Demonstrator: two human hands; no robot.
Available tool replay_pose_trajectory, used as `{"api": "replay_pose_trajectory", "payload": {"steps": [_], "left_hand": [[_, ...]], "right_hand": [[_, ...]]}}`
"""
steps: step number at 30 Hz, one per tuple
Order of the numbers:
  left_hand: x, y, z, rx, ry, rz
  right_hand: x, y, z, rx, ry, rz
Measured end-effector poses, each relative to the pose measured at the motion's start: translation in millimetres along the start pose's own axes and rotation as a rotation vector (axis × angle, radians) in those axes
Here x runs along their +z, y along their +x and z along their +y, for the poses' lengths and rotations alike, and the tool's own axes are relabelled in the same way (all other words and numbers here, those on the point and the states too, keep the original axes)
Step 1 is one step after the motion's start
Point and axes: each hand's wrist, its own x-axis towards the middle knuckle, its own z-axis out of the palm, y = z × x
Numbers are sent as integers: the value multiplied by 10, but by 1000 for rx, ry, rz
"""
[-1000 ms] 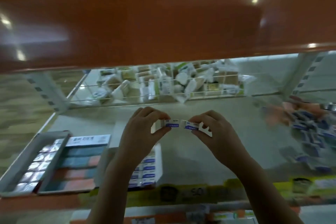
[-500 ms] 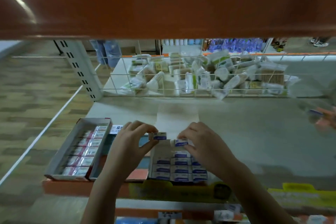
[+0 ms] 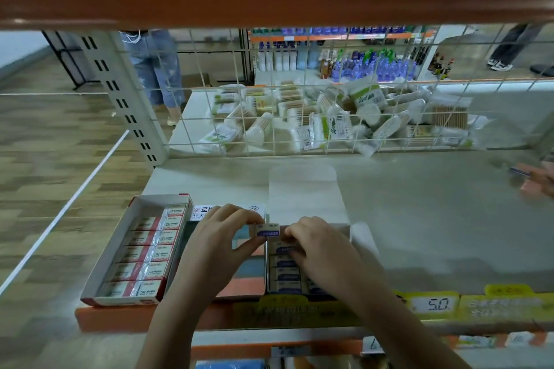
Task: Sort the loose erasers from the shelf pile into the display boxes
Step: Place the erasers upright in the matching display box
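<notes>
Shop shelving, grey shelf (image 3: 419, 219) with an orange front edge; all places below taken from the open display box (image 3: 338, 228) at the shelf's front.

Nearest, just below the box: yellow price tag (image 3: 434, 305) on the shelf lip, reading 50.

Over the box: right hand (image 3: 322, 252), fingers bent down onto the rows of blue-banded erasers (image 3: 284, 275) packed inside; whether it grips one or only presses, cannot tell. Box lid flap stands open behind it.

At the box's left rim: left hand (image 3: 215, 246) pinches one loose eraser (image 3: 266, 231) between thumb and fingertips, label ERASER facing up, held level just above the rim and touching the right hand's fingertips.

Left of the box, touching it: a flat carton (image 3: 248, 274) with blue and orange panels, mostly under the left hand. Further left: a red-trimmed box (image 3: 120, 244) holding rows of 2B erasers.

Behind the box: bare shelf, then a wire grid (image 3: 269, 117) with packets of cotton swabs (image 3: 332, 126) heaped beyond it.

Far right of the box: blurred blue and orange items (image 3: 533, 180) at the frame edge.

Farthest: a person's jeans (image 3: 156, 69) and bottle racks.
</notes>
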Motion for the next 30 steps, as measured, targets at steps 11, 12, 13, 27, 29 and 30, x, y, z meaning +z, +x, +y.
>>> {"api": "replay_pose_trajectory", "payload": {"steps": [11, 12, 13, 27, 29, 30], "left_hand": [[-14, -23, -56, 6, -11, -8], [-14, -26, -62, 6, -13, -8], [-13, -29, -66, 6, -15, -8], [2, 29, -44, 26, 23, -64], [21, 95, -13, 51, 65, -102], [33, 129, 9, 67, 86, -125]], "right_hand": [[-9, 13, -89, -5, -87, -13], [-11, 14, -95, -13, -98, -7], [-17, 15, -100, -20, -106, -5], [-30, 47, -21, -23, -156, -61], [-97, -7, 23, -2, -96, -13], [-149, -48, 57, 11, -75, 31]]}}
